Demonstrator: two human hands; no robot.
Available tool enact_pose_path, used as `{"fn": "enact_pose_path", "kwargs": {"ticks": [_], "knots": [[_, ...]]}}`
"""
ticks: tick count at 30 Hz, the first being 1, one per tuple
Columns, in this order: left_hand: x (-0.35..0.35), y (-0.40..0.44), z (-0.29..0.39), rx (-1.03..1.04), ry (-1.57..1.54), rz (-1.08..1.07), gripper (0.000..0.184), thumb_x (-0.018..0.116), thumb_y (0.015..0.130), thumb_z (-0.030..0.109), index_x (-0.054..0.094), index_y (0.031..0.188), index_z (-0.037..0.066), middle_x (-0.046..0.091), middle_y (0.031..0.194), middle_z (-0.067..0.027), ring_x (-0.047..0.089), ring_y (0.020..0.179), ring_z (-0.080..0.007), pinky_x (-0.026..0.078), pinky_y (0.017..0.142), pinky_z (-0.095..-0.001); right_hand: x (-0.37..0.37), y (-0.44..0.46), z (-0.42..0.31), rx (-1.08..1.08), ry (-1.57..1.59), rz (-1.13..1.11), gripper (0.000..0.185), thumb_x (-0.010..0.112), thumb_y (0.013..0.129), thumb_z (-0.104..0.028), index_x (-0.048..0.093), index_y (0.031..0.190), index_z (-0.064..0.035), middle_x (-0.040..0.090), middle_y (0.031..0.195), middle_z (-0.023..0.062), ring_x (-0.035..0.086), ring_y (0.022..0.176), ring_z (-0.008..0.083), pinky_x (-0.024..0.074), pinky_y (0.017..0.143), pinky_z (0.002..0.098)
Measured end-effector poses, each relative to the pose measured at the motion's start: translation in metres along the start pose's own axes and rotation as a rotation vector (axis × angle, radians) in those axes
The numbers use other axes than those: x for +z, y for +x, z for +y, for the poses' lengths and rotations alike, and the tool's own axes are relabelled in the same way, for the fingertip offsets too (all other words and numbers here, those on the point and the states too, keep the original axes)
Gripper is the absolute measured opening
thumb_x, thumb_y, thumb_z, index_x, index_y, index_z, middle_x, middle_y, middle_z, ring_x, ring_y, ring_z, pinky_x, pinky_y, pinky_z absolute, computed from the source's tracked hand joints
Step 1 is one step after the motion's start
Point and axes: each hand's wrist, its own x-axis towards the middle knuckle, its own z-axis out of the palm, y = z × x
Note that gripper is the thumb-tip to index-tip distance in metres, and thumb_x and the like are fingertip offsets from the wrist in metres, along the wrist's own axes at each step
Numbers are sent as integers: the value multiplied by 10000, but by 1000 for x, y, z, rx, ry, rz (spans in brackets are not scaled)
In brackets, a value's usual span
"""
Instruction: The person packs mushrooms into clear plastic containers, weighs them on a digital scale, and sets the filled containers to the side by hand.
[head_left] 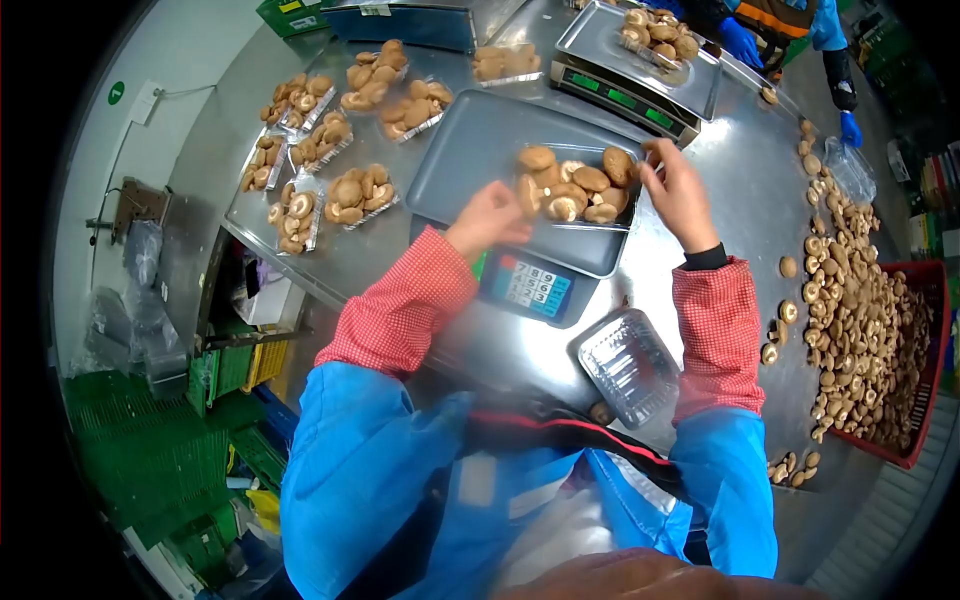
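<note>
A clear tray of brown mushrooms (575,188) rests on the grey pan of a scale (470,150), whose keypad (535,287) faces me. At the tray's left edge is my left hand (492,215), blurred, its fingers drawn together; whether they hold anything is hidden. My right hand (678,190) is at the tray's right edge, with thumb and forefinger apart and nothing visible between them. An empty clear tray (628,367) lies on the steel table nearer to me, between my forearms.
Several filled mushroom trays (358,193) stand at the left. A second scale (625,95) bears another tray at the back. Loose mushrooms (850,310) spread at the right beside a red crate (925,365). A co-worker's gloved hands (740,42) are at the upper right.
</note>
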Motion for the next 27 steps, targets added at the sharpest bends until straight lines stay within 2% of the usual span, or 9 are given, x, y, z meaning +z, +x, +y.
{"fn": "enact_pose_path", "kwargs": {"ticks": [2,4,12,14,18,20,23,26,27], "knots": [[1,2,0,-10,6,-1,107,561,924,74,460,958,66,567,954,-80,664,810,-170,608,702,-298,7,1,-1,-107,-214,41,226,622,868,-167,630,1061,-51,615,947,147,610,877,365,496,753,439],[2,1,-1,1,8,17,112,551,920,59,452,972,61,568,960,-85,664,807,-174,608,700,-300,32,3,9,-213,-181,60,195,594,885,-188,677,1028,-84,619,958,119,598,893,344,496,778,435],[0,7,-4,44,-15,39,141,533,899,26,435,998,50,569,960,-100,666,780,-189,610,654,-304,46,10,13,-93,-376,24,204,522,924,-254,662,926,-107,593,923,148,603,885,355,506,749,470],[3,5,-2,48,5,54,148,531,897,24,433,1006,47,564,964,-101,667,772,-190,612,648,-305,52,8,23,-95,-207,14,248,544,916,-238,602,1095,-77,565,1025,176,583,931,377,488,798,477],[-3,5,-6,72,37,42,272,551,879,28,440,1127,28,544,1006,-109,664,826,-203,611,638,-314,25,-32,-10,-89,-298,286,359,608,878,-184,556,1207,-51,552,1036,178,559,956,380,477,797,449],[0,2,-2,164,151,166,428,598,868,62,427,1258,18,546,1098,-147,629,982,-233,588,751,-349,14,-70,-17,-50,-339,287,345,636,855,-178,582,1169,-47,566,1005,171,573,918,368,479,762,438],[-4,22,-8,624,545,382,614,663,856,159,375,1382,24,518,1245,-203,549,1144,-306,502,923,-404,24,-152,-13,26,-318,215,248,664,851,-184,637,1057,-48,606,868,161,598,821,368,483,714,442],[30,9,22,768,739,346,733,708,831,255,346,1428,31,465,1346,-238,503,1193,-380,398,1034,-424,43,-243,10,228,-308,-4,201,656,856,-252,670,921,-62,635,826,154,620,774,358,492,681,442],[42,7,31,729,715,262,807,744,781,331,357,1424,34,419,1385,-246,456,1232,-422,373,1056,-445,41,-262,-5,269,-277,-55,214,655,852,-274,682,899,-67,642,825,151,626,778,352,494,676,438]]}}
